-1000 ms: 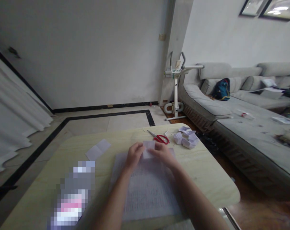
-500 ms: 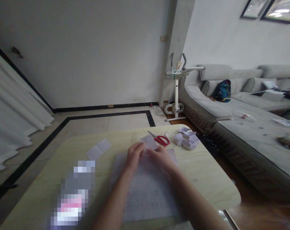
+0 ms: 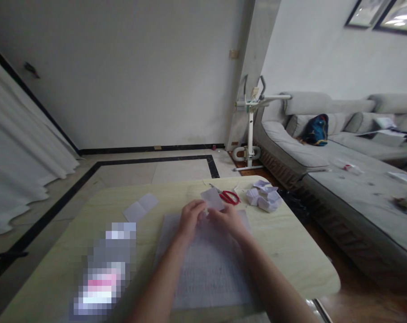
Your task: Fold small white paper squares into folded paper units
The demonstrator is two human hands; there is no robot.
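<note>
Between my two hands is a small piece of white paper (image 3: pixel 212 198), its upper part standing out past the fingertips. My left hand (image 3: pixel 191 218) pinches its lower left side. On the lower right, my right hand (image 3: pixel 225 219) has its fingers closed on the same paper. Both hands are just above a large printed sheet (image 3: pixel 210 273) that lies flat on the table. Red-handled scissors (image 3: pixel 229 197) lie right behind the held paper, blades pointing up and left. The fingertips are partly hidden and slightly blurred.
Several folded paper pieces (image 3: pixel 264 196) sit in a cluster at the table's (image 3: pixel 291 251) back right. A creased paper (image 3: pixel 141 207) lies at the back left. A pixelated object (image 3: pixel 104 269) is on the left. Beyond stand an exercise machine (image 3: pixel 250 125) and a grey sofa (image 3: pixel 351 188).
The view has shifted slightly. The held paper shows a little more clearly above my fingers and looks more upright. Both hands keep their grip in nearly the same place.
</note>
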